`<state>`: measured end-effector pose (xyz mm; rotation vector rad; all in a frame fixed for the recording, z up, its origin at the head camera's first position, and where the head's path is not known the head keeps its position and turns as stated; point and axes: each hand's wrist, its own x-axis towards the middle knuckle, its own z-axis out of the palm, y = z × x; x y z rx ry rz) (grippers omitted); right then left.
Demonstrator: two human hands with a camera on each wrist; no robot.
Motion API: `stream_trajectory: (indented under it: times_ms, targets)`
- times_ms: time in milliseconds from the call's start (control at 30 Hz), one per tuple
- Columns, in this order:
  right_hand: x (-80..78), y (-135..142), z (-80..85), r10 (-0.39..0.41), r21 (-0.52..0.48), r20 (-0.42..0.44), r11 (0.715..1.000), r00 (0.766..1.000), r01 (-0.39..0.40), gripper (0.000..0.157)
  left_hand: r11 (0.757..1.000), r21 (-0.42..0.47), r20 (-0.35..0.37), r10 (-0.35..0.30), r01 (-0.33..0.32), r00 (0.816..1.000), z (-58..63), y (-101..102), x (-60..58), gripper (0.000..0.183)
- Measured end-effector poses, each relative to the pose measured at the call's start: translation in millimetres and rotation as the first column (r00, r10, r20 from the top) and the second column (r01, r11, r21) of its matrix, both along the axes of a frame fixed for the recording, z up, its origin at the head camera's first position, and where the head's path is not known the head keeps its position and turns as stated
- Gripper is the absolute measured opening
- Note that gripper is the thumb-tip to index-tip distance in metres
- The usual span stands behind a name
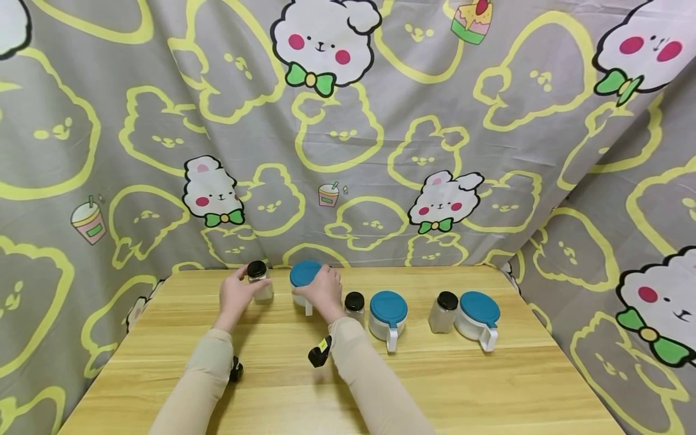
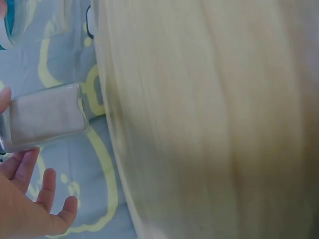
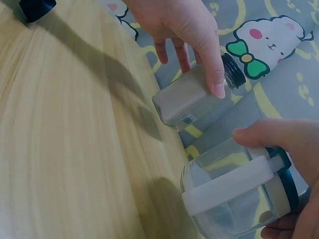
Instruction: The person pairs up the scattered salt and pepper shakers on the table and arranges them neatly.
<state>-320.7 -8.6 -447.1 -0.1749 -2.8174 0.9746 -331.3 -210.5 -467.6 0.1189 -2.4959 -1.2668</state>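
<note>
At the back left of the table, my left hand [image 1: 235,297] grips a small glass jar [image 1: 264,291] with a black lid. In the left wrist view, pale contents fill most of this jar [image 2: 47,115], and two fingers [image 2: 48,190] spread away from it. Beside it, my right hand [image 1: 325,292] holds a round glass canister [image 1: 303,273] by its blue lid. The right wrist view shows the canister's white handle [image 3: 229,185] and clear wall, with the thumb along the lid's rim. Both containers are side by side, a short gap apart.
To the right stand a black-lidded jar [image 1: 354,304], partly behind my right forearm, and a blue-lidded canister [image 1: 388,308]. Further right is another such pair, a jar [image 1: 443,313] and a canister [image 1: 478,314]. A patterned curtain [image 1: 348,235] hangs behind the wooden table [image 1: 283,393].
</note>
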Motion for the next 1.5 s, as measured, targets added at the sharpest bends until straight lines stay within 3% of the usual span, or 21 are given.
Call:
stream_trajectory:
  times_ms: [433,833,1133,1500]
  targets:
    - [8.7,-8.0,-5.4,-0.011,0.004,-0.005,1.0,1.0,0.011,0.104,1.0,0.016,0.073,-0.014,0.013,0.997,1.2,-5.1,11.4,0.078]
    - [11.8,-10.7,-9.8,0.005,-0.023,0.017,1.0,1.0,-0.005,0.098,0.999,0.003,0.044,-0.05,0.05,0.998,4.4,-3.5,20.1,0.052]
    - [16.6,-13.5,-11.7,0.001,-0.043,-0.005,0.999,1.0,-0.001,0.094,0.998,0.054,0.076,-0.04,0.036,0.996,9.8,0.3,30.3,0.065]
    - [22.8,-12.7,-16.3,0.009,-0.092,-0.007,0.996,1.0,-0.009,0.095,0.994,0.105,0.101,-0.02,0.01,0.995,10.7,3.4,42.1,0.068]
